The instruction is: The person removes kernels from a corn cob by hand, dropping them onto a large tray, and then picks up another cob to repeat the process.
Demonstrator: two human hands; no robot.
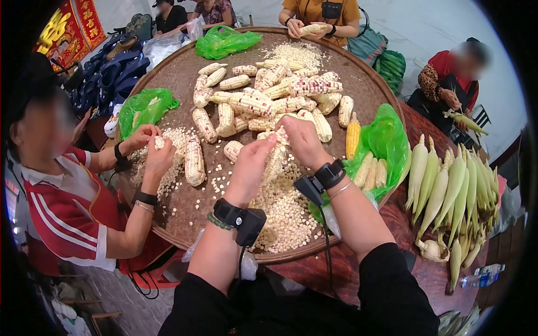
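1. Nearest the camera, both forearms in black sleeves reached forward, each wrist wearing a black strap-on device.
2. The left hand (250, 163) was curled shut around the lower part of a corn cob (276, 147), fingers wrapped over it.
3. The right hand (302, 140) gripped the upper part of the same cob, closed over it from above; the cob was held between the two hands just over the tray.
4. Below the hands lay a pile of loose kernels (283, 215) on the near part of the big round woven tray (185, 218).
5. To the right, a green plastic bag (386, 140) held several cobs at the tray's rim, and unhusked ears (454, 190) lay on the table beside it.
6. To the left, a person in a red-and-white shirt (67, 213) held a cob in both hands over another scatter of kernels.
7. Farther off, a heap of cobs (274, 95) filled the tray's middle.
8. At the far rim, another person's hands (308, 29) held a cob.
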